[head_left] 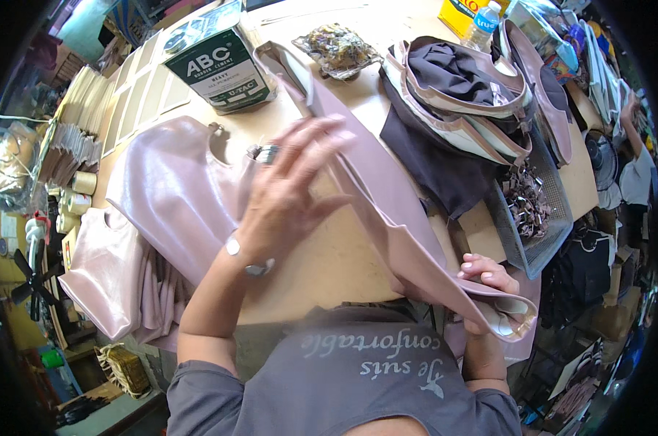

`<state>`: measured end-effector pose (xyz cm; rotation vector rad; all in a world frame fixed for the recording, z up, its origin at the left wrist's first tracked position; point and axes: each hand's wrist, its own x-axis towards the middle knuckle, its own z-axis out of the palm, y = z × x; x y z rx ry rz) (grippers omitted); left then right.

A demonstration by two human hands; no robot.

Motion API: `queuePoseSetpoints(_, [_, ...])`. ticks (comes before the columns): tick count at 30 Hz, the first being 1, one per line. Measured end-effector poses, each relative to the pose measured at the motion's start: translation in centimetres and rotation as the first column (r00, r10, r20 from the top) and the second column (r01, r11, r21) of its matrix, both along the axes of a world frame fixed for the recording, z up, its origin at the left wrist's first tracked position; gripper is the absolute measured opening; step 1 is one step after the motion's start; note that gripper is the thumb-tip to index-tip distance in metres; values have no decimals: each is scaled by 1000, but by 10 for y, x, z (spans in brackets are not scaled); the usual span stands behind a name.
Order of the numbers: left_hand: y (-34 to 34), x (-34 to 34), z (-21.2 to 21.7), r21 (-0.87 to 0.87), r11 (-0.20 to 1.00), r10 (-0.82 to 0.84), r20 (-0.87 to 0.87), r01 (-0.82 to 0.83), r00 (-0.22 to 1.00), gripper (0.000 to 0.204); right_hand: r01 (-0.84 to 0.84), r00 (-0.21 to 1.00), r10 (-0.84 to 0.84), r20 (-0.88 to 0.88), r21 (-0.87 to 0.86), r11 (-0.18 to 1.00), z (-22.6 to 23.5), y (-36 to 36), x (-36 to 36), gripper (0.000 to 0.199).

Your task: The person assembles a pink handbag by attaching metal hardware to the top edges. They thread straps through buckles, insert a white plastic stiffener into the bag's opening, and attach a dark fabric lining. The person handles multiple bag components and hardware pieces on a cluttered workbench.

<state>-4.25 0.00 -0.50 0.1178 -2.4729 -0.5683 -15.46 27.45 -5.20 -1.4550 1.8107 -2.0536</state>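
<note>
A long folded piece of pink leather-like material (pixel 387 196) runs across the table from the tin to my right side. My right hand (pixel 489 275) grips its near end, fingers on top and the rest hidden beneath, where a pale underside shows. My left hand (pixel 292 182), blurred by motion, is raised over the table beside the strip's far part. Its fingers are spread and nothing shows in them. Left of it lies a smooth, shiny pink panel (pixel 172 178) with a curved cutout, overlapping more folded pink pieces (pixel 103 269) at the table's left edge.
A green-and-white rectangular tin (pixel 220 69) and a crusted lump (pixel 337 47) stand at the back. To the right are stacked pink bag parts with dark lining (pixel 452 80), a grey mesh basket (pixel 560 243) of small pieces and a water bottle (pixel 483 25). Thread spools (pixel 82 183) stand left.
</note>
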Motion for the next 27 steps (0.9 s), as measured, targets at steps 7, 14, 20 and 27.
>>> queuePoseSetpoints(7, [20, -38, -29, -170, 984, -62, -113, 42, 992, 57, -292, 695, 474, 541, -390, 873, 48, 16, -28, 74])
queuePoseSetpoints(14, [-4, -41, -20, 105, 993, 75, -300, -45, 951, 80, -261, 849, 452, -275, 525, 810, 122, -42, -55, 52])
queuePoseSetpoints(20, [-44, -37, -8, -43, 967, 238, -207, -252, 949, 53, -128, 729, 514, -452, 648, 751, 126, -80, -44, 44])
queuePoseSetpoints(27, [-57, -24, 13, -338, 930, 183, 90, -143, 979, 27, 61, 552, 666, -501, 821, 567, 143, -76, -38, 39])
